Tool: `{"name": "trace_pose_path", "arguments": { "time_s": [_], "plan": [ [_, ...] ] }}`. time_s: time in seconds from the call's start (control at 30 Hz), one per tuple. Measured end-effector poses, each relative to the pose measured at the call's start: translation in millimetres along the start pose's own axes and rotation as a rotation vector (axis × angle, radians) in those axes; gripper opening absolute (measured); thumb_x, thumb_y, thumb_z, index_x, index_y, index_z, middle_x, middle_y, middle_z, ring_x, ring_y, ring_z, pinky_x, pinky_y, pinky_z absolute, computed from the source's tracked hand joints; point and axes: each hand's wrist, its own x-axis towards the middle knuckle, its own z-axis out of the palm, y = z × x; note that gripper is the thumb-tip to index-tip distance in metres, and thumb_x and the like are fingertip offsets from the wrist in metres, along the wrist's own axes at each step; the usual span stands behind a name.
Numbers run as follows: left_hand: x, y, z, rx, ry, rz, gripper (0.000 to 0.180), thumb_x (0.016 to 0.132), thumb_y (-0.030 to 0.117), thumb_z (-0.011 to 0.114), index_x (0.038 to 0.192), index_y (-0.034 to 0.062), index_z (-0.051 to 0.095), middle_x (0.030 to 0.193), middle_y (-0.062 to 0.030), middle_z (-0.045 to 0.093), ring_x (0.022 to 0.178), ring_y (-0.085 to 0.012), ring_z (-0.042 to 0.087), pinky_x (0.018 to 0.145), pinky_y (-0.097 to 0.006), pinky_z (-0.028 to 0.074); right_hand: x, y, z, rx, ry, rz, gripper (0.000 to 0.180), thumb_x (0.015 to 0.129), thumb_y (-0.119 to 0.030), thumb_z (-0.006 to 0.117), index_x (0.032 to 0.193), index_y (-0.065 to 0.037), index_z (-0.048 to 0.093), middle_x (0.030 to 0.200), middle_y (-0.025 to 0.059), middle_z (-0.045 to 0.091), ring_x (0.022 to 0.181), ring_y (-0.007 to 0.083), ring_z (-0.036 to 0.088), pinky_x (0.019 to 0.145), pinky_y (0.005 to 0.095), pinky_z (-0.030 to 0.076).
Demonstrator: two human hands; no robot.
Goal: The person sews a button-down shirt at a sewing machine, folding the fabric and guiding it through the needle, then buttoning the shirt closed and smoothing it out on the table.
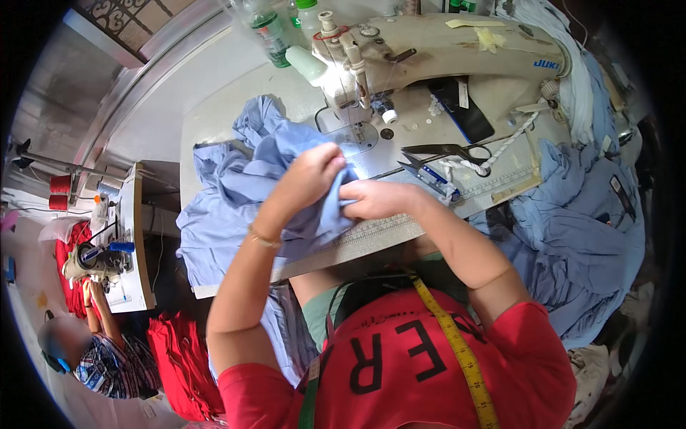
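Note:
Both my hands are closed on a light blue garment (236, 189) that lies bunched over the left part of the sewing table and hangs past its front edge. My left hand (316, 171) grips a fold of it just in front of the sewing machine's needle plate (359, 136). Close beside it, my right hand (377, 199) pinches the garment's edge, fingertips partly hidden in the cloth. The lit needle area of the cream sewing machine (443, 43) is just beyond my hands, with no cloth visible under the needle.
Right of my hands lie black scissors (446, 151), blue thread snips (429, 175) and a dark phone (463, 111). Bottles (268, 32) stand at the back left. More blue garments (564, 250) are heaped at the right. Far left, another person (107, 357) works at a second machine.

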Motion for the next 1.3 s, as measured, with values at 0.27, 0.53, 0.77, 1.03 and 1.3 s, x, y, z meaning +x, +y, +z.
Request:
{"name": "trace_pose_path", "arguments": {
  "time_s": [0.27,0.53,0.77,1.03,1.3],
  "plan": [
    [25.4,-31.1,62.4,0.184,0.247,0.093,0.016,0.085,0.011,0.061,0.092,-0.0033,0.06,0.132,-0.0261,0.048,0.121,-0.0416,0.046,0.101,-0.04,0.037,-50.8,32.8,-7.3,0.099,0.361,0.016,0.035,0.087,-0.016,0.06,0.119,-0.003,0.054,0.097,0.0106,0.061,0.09,0.0183,0.057,0.082,0.0313,0.046],
    [-7.7,-50.7,32.8,0.064,0.363,-0.081,0.015,0.087,0.009,0.056,0.091,-0.0049,0.061,0.127,-0.0308,0.05,0.119,-0.0438,0.047,0.101,-0.043,0.037,-13.8,26.2,38.5,-0.188,0.634,-0.245,0.034,0.086,-0.02,0.062,0.111,0.002,0.055,0.108,0.019,0.059,0.103,0.0373,0.056,0.091,0.0415,0.044],
    [-17.7,7.8,-10.9,-0.281,0.192,-0.129,0.012,0.093,0.012,0.056,0.091,0.0001,0.059,0.082,-0.0007,0.057,0.078,-0.0083,0.049,0.071,-0.024,0.043,-10.7,12.4,41.2,0.066,0.453,-0.063,0.029,0.091,-0.025,0.058,0.101,0.002,0.056,0.092,0.0166,0.059,0.083,0.027,0.058,0.076,0.0347,0.046],
    [-20.2,-5.5,43.4,-0.708,0.128,-0.197,0.011,0.093,0.009,0.058,0.099,0.0005,0.062,0.084,0.0074,0.056,0.074,-0.0021,0.047,0.066,-0.017,0.04,-40.6,21.7,46.1,0.517,0.643,-0.078,0.015,0.091,-0.013,0.06,0.099,-0.001,0.056,0.089,-0.0002,0.058,0.081,0.0071,0.056,0.071,0.025,0.048],
    [-40.8,13.0,50.7,-0.63,0.235,-0.165,0.018,0.09,0.007,0.06,0.107,-0.0016,0.06,0.091,-0.0024,0.065,0.083,-0.0076,0.056,0.074,-0.023,0.046,-26.2,18.8,34.7,0.644,0.717,-0.036,0.018,0.092,-0.016,0.061,0.104,-0.002,0.059,0.084,-0.0044,0.056,0.073,0.0023,0.051,0.065,0.0181,0.043]
  ]
}}
